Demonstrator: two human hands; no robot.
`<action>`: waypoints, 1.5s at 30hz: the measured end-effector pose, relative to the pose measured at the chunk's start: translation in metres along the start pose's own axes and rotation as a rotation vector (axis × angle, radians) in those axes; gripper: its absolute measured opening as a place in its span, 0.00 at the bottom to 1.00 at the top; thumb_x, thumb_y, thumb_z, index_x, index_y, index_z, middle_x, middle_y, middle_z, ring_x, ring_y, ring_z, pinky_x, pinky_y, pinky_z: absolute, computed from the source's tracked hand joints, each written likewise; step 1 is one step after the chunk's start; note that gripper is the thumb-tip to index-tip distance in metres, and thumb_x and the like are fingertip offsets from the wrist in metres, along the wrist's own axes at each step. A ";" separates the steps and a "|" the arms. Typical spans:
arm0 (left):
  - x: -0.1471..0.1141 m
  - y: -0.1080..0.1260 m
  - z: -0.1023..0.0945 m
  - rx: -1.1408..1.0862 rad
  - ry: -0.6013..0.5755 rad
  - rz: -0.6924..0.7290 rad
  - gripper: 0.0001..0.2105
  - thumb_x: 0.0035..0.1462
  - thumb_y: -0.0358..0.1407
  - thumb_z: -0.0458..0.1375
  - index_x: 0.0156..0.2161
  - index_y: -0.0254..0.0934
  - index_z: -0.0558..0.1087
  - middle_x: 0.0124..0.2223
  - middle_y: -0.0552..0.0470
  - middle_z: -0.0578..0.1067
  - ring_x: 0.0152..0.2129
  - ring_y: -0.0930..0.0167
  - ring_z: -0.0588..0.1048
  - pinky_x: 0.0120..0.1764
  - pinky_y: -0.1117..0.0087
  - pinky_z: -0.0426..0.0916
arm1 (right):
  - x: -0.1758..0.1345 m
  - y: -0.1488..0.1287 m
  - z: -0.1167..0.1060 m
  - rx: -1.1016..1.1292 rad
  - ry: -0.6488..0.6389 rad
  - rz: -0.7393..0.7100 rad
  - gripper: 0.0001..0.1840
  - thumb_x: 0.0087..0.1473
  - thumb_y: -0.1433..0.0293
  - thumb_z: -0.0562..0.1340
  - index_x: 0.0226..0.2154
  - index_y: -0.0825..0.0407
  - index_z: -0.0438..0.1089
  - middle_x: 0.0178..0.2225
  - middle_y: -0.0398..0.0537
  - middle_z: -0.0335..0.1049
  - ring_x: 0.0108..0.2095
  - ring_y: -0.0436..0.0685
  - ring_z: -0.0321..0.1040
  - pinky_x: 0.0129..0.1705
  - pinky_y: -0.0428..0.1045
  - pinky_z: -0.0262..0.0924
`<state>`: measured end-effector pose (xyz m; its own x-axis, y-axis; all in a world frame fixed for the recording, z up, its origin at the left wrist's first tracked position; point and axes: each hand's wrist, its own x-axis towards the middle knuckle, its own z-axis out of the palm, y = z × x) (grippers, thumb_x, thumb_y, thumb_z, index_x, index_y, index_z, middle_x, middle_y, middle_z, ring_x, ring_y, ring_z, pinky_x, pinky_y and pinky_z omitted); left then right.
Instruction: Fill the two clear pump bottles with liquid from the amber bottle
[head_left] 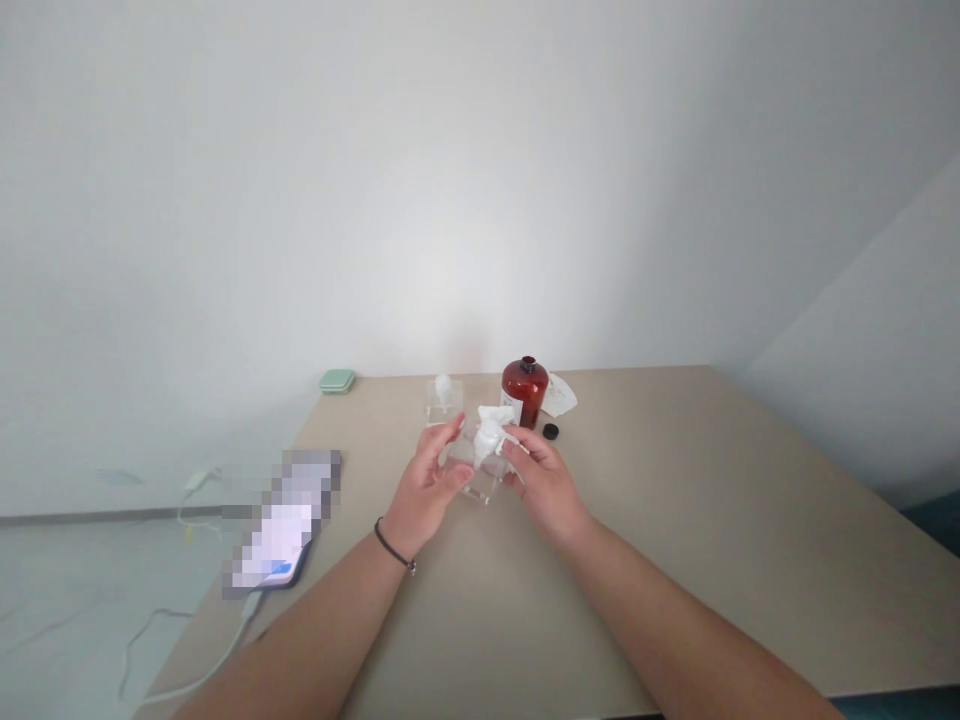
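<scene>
The left hand (420,500) has a half-curled grip, thumb and fingers spread around the left side of a clear container (484,488), which sits between both hands. The right hand (553,492) has its grip drawn in, fingertips on the white top (491,436) at the container's upper right. Just beyond stand a brown bottle (531,385), open-necked, and a second clear container (435,408); a black cap (550,432) lies beside the bottle on the surface (712,500).

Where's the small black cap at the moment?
In the head view, the small black cap lies on the table, a little right of centre, beside the base of the reddish-brown bottle and just beyond the right hand.
</scene>
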<state>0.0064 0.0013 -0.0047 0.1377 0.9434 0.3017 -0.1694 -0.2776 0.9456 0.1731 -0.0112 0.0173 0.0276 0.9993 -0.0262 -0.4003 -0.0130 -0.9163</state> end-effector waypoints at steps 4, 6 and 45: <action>-0.005 -0.005 0.009 0.075 -0.019 -0.017 0.39 0.50 0.43 0.68 0.64 0.43 0.57 0.63 0.41 0.65 0.59 0.56 0.66 0.58 0.56 0.63 | 0.002 0.007 -0.002 -0.117 0.008 -0.122 0.17 0.48 0.53 0.69 0.38 0.44 0.78 0.43 0.45 0.75 0.42 0.59 0.71 0.45 0.56 0.67; -0.007 -0.005 0.013 0.163 0.007 -0.005 0.43 0.43 0.40 0.72 0.62 0.42 0.56 0.61 0.40 0.65 0.56 0.56 0.69 0.57 0.55 0.65 | 0.001 0.007 -0.001 -0.221 -0.041 -0.181 0.15 0.52 0.55 0.66 0.39 0.45 0.78 0.43 0.46 0.75 0.44 0.59 0.71 0.48 0.56 0.66; -0.012 0.012 0.007 0.200 -0.190 0.081 0.30 0.44 0.32 0.67 0.53 0.41 0.61 0.47 0.48 0.70 0.41 0.65 0.73 0.43 0.64 0.71 | 0.005 -0.003 -0.005 -0.185 -0.101 -0.052 0.13 0.49 0.57 0.69 0.37 0.45 0.80 0.43 0.46 0.78 0.46 0.63 0.72 0.52 0.57 0.62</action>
<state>0.0100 -0.0145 0.0041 0.3149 0.8713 0.3764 0.0057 -0.3982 0.9173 0.1795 -0.0059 0.0180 -0.0520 0.9972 0.0542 -0.2255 0.0411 -0.9734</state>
